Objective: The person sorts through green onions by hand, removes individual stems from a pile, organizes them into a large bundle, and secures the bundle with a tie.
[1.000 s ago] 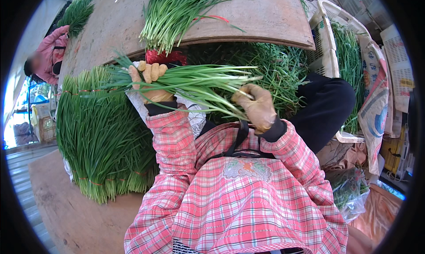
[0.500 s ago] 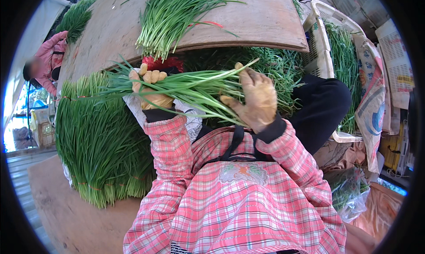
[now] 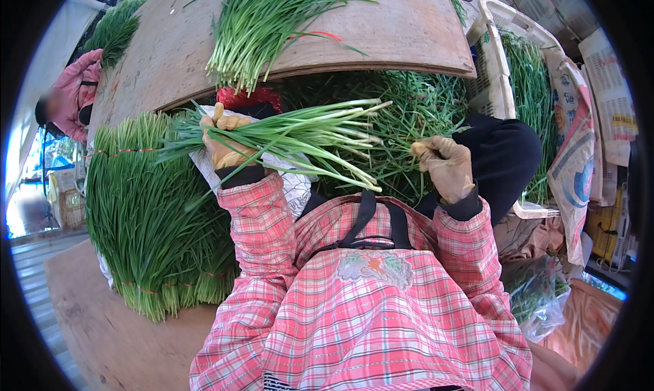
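**A:** In the head view, what are you on with?

**B:** You're gathering a bunch. Your left hand (image 3: 228, 142) has its fingers (image 3: 221, 120) wrapped tight round a bundle of green chives (image 3: 300, 135), held level in front of your chest, pale stalk ends pointing right. Your right hand (image 3: 446, 166) sits apart from it, fingers curled nearly closed over the loose heap of chives (image 3: 402, 129) under the wooden worktop (image 3: 402, 30); it looks to pinch a strand or two, though I can't tell for sure.

**A:** So what does the next move call for?

**B:** By my reckoning, you bring whatever the right hand has picked across to the bundle and square the stalk ends, keeping the left grip firm so nothing slides out.

**A:** And the containers?

**B:** The white plastic crate (image 3: 501, 64) on your right holds more chives, standing against its wall. At your left lies a stack of tied bunches (image 3: 146, 221), bound with thin red bands. On the worktop rests another loose bunch (image 3: 262, 26) beside a red band (image 3: 320, 35).
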Tool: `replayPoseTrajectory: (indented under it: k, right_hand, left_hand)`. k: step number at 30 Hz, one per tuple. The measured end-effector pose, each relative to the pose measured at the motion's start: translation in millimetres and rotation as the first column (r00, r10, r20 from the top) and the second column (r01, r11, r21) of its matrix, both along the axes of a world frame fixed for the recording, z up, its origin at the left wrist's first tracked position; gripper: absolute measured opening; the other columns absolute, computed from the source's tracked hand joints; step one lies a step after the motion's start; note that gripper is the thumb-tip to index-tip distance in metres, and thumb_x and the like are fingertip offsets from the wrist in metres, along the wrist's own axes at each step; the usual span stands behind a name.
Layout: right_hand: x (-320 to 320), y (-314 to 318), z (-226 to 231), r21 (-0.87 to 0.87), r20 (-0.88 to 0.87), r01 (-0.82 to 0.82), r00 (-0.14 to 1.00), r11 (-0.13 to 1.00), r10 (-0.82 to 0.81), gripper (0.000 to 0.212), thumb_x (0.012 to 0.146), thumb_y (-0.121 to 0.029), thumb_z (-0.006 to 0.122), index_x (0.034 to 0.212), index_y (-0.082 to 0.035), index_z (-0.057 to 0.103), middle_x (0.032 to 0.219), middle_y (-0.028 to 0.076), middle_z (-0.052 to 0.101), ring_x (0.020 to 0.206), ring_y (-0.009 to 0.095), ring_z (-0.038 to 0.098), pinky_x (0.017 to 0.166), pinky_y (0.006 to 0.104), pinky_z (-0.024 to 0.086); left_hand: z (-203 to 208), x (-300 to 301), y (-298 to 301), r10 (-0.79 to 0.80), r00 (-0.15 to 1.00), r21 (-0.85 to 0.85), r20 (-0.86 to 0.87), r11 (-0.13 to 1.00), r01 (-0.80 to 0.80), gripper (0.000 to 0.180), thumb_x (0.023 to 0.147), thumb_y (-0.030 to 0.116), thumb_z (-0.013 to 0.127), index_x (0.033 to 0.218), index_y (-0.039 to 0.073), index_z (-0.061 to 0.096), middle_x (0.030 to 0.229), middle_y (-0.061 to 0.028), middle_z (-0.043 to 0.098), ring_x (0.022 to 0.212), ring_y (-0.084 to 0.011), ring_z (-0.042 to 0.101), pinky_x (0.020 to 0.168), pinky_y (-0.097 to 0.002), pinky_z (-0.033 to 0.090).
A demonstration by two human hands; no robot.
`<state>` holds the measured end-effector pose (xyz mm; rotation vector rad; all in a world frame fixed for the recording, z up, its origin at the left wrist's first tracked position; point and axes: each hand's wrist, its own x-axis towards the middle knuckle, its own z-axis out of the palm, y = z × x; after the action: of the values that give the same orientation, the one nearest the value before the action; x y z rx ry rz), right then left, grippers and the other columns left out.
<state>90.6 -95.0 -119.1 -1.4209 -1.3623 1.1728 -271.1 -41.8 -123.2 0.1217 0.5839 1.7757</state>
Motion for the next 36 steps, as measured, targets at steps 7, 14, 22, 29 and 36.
replayPoseTrajectory:
  k: [7,14,22,29,36]
  right_hand:
    - [-45,28,26,-0.135,-0.667,-0.439,0.703,0.888,0.246,0.048,0.084,-0.009,0.059,0.129,-0.002,0.042,0.078,0.007,0.063,0.056,0.005,0.047,0.048,0.0173,0.033]
    - [-67,29,37,-0.067,-0.636,-0.455,0.705,0.888,0.314,0.050,0.080,-0.005,0.064,0.127,-0.008,0.048,0.084,0.001,0.062,0.074,0.006,0.055,0.069,0.0194,0.046]
    - [-68,24,47,-0.176,-0.537,-0.387,0.808,0.905,0.241,0.016,0.086,-0.013,0.058,0.091,0.000,0.065,0.073,0.002,0.062,0.057,0.003,0.045,0.050,0.0161,0.033]
    - [-78,23,26,-0.231,-0.586,-0.260,0.806,0.937,0.079,0.023,0.083,-0.010,0.063,0.104,0.000,0.061,0.077,0.004,0.064,0.060,0.004,0.050,0.052,0.0173,0.040]
    - [-104,30,3,-0.077,-0.405,-0.089,0.913,0.993,0.051,0.021,0.079,-0.008,0.066,0.097,0.003,0.063,0.082,0.008,0.065,0.066,0.009,0.056,0.057,0.0233,0.046]
  left_hand:
    - [-18,4,6,0.089,0.940,-0.004,-0.330,0.995,-0.096,0.021,0.090,0.031,0.047,0.086,0.011,0.053,0.057,0.0045,0.045,0.049,-0.0100,0.041,0.050,-0.0255,0.038]
    - [-36,-21,9,-0.058,0.969,0.131,-0.240,0.987,0.092,0.019,0.090,0.028,0.049,0.074,0.018,0.050,0.064,0.0003,0.053,0.050,-0.0137,0.044,0.049,-0.0320,0.041]
    - [-25,-6,4,-0.056,0.967,0.079,-0.249,0.994,0.077,0.022,0.090,0.031,0.049,0.079,0.013,0.056,0.063,0.0005,0.053,0.049,-0.0139,0.045,0.048,-0.0318,0.041]
    - [-4,3,1,-0.081,0.984,0.125,-0.161,0.987,0.102,0.025,0.089,0.025,0.050,0.068,0.012,0.045,0.056,-0.0002,0.047,0.051,-0.0133,0.045,0.050,-0.0307,0.039]
    - [-20,3,7,-0.153,0.988,0.331,-0.020,0.932,0.151,0.022,0.088,0.025,0.049,0.090,0.004,0.056,0.060,0.0037,0.052,0.054,-0.0105,0.049,0.051,-0.0251,0.041]
